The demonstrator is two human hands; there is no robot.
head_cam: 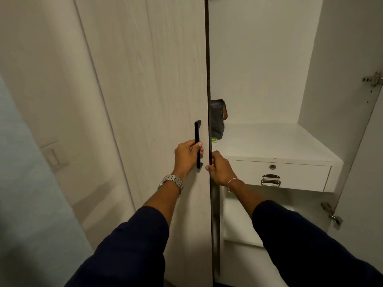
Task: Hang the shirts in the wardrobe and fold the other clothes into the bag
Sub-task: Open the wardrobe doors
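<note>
A white wardrobe stands close in front of me. My left hand (187, 155) grips the black vertical handle (197, 131) of the left wardrobe door (157, 90). My right hand (219, 167) holds that door's dark edge (207, 59), fingers curled round it. The right side of the wardrobe is open and shows a white shelf (275, 141). A dark grey bag (218, 119) with a brown strap sits at the shelf's left, half hidden behind the door. No shirts or hangers are in view.
A drawer (277, 175) with a keyhole and a metal pull sits under the shelf. A small green item (213, 140) lies by the bag. The right door (364, 204) stands swung open with hinges showing. A light switch (54, 156) is on the left wall.
</note>
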